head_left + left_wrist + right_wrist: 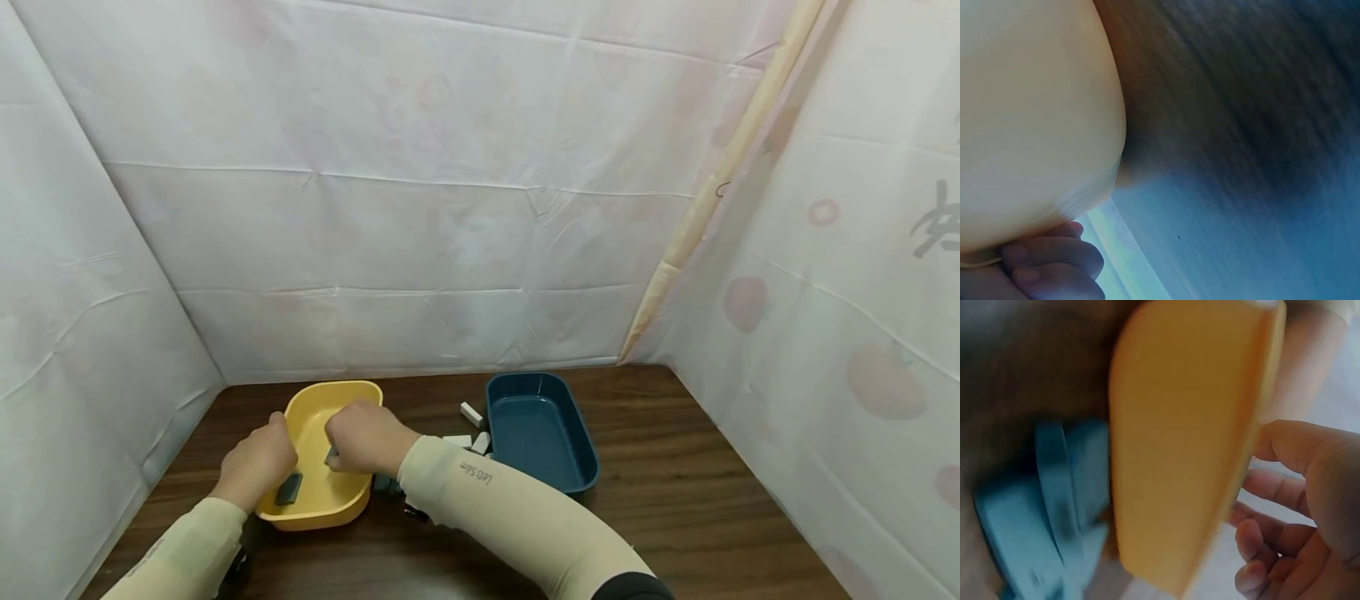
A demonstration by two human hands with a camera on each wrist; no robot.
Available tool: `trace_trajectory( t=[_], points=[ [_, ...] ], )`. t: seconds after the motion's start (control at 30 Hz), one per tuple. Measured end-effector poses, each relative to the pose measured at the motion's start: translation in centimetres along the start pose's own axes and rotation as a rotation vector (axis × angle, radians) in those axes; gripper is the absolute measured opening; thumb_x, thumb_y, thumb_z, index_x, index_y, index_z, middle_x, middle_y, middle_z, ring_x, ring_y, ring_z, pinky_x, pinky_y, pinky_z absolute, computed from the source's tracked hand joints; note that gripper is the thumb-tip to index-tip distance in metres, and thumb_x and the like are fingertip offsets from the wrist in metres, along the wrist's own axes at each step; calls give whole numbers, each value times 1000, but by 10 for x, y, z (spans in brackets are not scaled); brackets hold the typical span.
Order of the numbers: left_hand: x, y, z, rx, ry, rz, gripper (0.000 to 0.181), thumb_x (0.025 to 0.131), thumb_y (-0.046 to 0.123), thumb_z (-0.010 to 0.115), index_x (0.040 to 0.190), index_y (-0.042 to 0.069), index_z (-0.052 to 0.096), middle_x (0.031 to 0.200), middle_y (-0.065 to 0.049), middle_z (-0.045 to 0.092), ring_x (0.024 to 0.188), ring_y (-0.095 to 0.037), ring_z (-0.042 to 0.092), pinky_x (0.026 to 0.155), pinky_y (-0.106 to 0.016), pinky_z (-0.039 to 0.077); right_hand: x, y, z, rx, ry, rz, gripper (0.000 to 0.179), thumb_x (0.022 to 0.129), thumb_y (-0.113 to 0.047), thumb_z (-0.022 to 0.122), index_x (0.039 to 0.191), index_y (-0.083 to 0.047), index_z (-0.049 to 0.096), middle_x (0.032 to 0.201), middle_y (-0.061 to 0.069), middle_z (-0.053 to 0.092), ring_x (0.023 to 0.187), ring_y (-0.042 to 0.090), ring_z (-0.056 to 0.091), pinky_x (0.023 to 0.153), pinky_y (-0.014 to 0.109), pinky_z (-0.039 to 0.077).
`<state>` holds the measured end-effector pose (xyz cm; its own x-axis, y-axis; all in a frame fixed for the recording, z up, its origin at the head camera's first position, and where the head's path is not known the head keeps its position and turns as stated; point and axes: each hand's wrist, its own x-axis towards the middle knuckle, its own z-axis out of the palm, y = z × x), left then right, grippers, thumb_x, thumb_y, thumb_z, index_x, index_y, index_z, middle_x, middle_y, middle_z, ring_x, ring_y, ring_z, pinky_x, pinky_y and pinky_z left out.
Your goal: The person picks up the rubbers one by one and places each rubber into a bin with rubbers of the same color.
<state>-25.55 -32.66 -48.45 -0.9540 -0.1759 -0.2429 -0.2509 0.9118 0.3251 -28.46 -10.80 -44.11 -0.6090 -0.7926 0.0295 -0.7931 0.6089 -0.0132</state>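
A yellow tray [352,510] sits on the left of the table. At its left rim my left hand [258,461] grips the edge, its curled fingers [1060,262] showing against the tray's outer wall in the left wrist view. Over the inside of the tray, my right hand [369,436] pinches a small dark grey-green block [332,455]. The right wrist view has this hand's thumb and fingers partly behind the tray rim, which hides the block. Another dark grey-green block [288,489] lies on the tray floor near the left hand.
Several dark blocks [1022,531] lie against the tray's right side, partly under my right wrist. White blocks [472,414] lie between the yellow tray and a dark blue tray [581,446]. White printed curtains [435,233] enclose the wooden table [675,467].
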Motion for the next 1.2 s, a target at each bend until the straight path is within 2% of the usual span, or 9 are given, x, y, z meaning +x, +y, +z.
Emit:
trace_trajectory(
  t=[0.07,0.2,0.3,0.43,0.63,0.83,1.2],
  points=[
    [-1,0,0,-4,1,0,52,108,10,49,149,-19,35,90,-19,65,75,-34,63,63,-45,53,3,-7,6,15,-28,-11,41,106,-43,81,74,-27,60,62,-14,52,57,3,45,58,18,39],
    [-3,0,-1,-14,8,8,44,108,9,48,143,-17,40,87,-17,64,73,-33,63,62,-44,52,8,-17,15,64,-71,-22,49,104,-42,85,68,-26,56,57,-12,43,54,4,37,58,18,35],
    [-2,0,-1,-17,17,19,40,108,8,48,139,-16,42,85,-16,63,72,-33,63,60,-44,51,10,-23,20,66,-101,-24,53,103,-41,86,66,-25,51,55,-11,37,53,5,32,56,20,32],
    [-1,0,1,-16,22,23,37,107,8,47,136,-14,44,85,-16,63,72,-34,63,60,-44,52,11,-28,26,43,-135,-10,53,103,-41,86,67,-25,50,56,-10,36,54,6,31,55,21,30],
    [-2,0,0,-12,23,9,33,108,8,45,133,-14,44,86,-17,64,72,-34,64,60,-44,52,11,-34,28,-51,-133,-20,46,105,-47,82,75,-28,53,64,-13,43,59,4,41,59,21,35],
    [-1,-1,-1,-7,24,10,32,112,11,42,133,-13,45,87,-18,65,74,-34,64,62,-46,53,16,-39,32,-44,-118,-40,50,104,-48,82,70,-28,52,60,-13,39,56,5,36,57,22,31],
    [-2,0,-2,-3,25,15,29,114,14,41,130,-10,45,91,-20,67,77,-36,66,65,-50,54,17,-42,29,-34,-102,-26,50,103,-55,82,69,-30,55,59,-15,43,56,2,42,55,22,34]
  ],
)
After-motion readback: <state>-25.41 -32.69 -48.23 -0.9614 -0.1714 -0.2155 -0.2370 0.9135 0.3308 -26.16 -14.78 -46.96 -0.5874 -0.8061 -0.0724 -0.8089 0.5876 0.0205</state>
